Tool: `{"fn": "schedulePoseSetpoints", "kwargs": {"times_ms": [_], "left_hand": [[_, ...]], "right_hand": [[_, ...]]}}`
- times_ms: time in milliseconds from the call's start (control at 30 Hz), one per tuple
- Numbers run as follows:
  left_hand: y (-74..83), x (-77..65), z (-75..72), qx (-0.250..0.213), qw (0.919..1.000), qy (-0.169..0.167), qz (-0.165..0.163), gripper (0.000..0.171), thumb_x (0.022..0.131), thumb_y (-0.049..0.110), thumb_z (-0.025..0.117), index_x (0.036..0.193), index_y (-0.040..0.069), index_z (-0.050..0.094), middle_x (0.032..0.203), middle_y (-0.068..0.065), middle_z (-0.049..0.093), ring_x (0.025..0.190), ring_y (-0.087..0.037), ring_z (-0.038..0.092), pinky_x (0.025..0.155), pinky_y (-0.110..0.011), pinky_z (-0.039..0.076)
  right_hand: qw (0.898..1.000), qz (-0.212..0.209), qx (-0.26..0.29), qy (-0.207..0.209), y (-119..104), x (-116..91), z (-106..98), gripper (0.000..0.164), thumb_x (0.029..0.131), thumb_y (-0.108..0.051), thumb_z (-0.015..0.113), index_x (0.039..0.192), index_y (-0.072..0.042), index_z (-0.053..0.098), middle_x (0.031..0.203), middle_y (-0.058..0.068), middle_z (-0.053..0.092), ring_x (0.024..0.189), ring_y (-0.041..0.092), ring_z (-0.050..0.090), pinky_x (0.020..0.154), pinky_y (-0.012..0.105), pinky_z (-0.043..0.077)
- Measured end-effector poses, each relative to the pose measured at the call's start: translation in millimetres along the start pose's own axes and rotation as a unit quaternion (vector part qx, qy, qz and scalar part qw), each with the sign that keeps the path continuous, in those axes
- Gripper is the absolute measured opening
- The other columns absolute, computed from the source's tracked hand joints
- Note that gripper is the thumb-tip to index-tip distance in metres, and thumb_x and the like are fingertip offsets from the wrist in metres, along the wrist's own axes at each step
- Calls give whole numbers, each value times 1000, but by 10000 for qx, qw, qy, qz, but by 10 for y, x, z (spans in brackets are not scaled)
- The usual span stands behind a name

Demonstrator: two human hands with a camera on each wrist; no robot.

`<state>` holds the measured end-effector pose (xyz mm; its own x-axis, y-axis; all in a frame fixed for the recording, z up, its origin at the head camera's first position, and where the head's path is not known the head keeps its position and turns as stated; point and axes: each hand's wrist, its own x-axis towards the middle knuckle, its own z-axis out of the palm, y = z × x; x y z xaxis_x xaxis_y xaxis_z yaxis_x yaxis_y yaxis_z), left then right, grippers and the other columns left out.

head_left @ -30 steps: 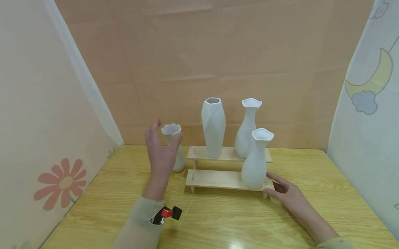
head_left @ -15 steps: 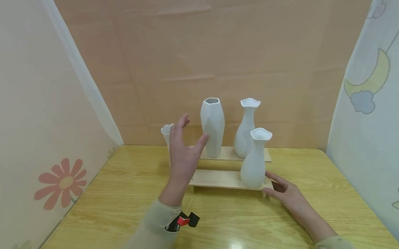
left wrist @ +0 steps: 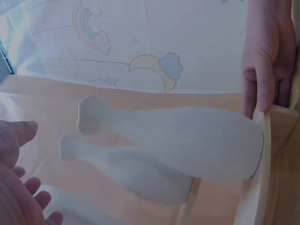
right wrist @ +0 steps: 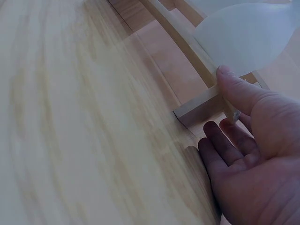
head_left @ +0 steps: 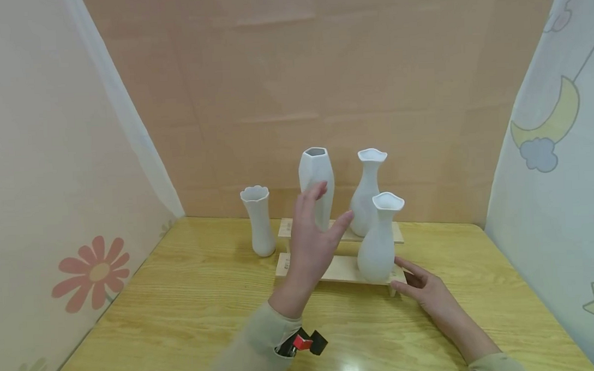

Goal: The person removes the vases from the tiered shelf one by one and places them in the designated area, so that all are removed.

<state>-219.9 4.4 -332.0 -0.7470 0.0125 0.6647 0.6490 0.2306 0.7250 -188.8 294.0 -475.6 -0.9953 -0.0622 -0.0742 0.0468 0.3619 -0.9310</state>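
My left hand (head_left: 311,250), fingers spread and holding nothing, is raised over the wooden stand's lower board (head_left: 341,268). It overlaps a tall faceted white vase (head_left: 308,171) in the head view. My right hand (head_left: 428,290) grips the right end of the lower board; in the right wrist view its thumb (right wrist: 236,89) lies on the board's edge and the other fingers curl below. On that board, near the right end, a white wavy-rimmed vase (head_left: 376,253) stands upright. A similar vase (head_left: 363,197) stands behind it on the upper board (head_left: 285,227), along with the faceted vase.
A white scalloped-rim vase (head_left: 260,225) stands on the wooden table (head_left: 193,298), left of the stand. An orange-brown backdrop (head_left: 396,67) rises behind, with printed cloth panels (head_left: 558,198) at both sides.
My left hand has moved right, from in front of the scalloped vase to in front of the faceted vase, staying spread. The right hand has kept its place on the lower board.
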Motion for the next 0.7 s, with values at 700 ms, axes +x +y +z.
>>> {"fn": "schedulePoseSetpoints", "kwargs": {"times_ms": [700], "left_hand": [[35,-147,561,-658,9900,-786,-966,69,98,23,88,158,14,57,144,-7,62,137,-26,57,113,-62,50]], "right_hand": [[9999,-48,86,92,17,-1,10,80,105,-33,79,171,-10,40,178,21,28,161,48,30,121,37,39]]}}
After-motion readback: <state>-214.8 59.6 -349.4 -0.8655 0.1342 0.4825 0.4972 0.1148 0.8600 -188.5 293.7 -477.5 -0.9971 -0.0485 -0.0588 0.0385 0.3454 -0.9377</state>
